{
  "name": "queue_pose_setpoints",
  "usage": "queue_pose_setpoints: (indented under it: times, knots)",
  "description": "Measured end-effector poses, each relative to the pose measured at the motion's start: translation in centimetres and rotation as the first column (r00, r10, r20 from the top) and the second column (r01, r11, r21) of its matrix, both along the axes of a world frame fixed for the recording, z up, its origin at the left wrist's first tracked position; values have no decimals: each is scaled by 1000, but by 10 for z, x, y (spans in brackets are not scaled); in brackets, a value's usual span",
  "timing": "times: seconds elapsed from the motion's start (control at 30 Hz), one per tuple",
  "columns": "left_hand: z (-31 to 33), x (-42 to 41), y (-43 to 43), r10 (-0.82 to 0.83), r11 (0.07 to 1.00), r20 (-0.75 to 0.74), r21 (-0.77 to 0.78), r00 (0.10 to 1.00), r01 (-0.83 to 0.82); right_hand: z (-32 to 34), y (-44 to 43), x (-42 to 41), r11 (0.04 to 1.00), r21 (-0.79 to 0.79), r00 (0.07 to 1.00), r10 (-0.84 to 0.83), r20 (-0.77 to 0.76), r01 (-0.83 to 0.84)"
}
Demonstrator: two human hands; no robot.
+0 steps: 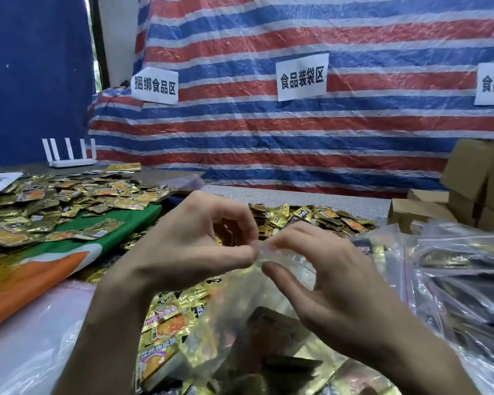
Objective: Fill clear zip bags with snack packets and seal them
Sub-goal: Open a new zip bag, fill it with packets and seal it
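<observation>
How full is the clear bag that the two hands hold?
Not empty: snack packets show through the clear bag below the left hand and right hand, which pinch its top edge. Zip sealed or not: cannot tell.

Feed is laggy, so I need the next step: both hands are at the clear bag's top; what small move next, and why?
Probably slide both pinches apart along the zip to seal it. The left hand and right hand both pinch the clear zip bag at its top edge, close together, and snack packets already show through it.
</observation>
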State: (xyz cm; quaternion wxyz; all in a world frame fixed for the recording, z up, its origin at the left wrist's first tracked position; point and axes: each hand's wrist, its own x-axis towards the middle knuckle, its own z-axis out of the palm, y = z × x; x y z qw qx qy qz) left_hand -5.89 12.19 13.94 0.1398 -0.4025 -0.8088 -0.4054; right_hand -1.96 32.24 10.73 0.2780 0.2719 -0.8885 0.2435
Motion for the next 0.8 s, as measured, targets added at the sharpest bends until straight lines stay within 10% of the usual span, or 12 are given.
queue_pose_setpoints:
  times: [0.2, 0.8]
  knots:
    - [1, 2, -2, -51, 999, -15, 6, 999, 51, 3, -1, 2, 972, -199, 992, 125, -9, -124]
    - [-6, -15, -7, -142, 988, -108, -81, 984, 133, 4, 5, 3, 986, -148, 985, 94, 146, -72]
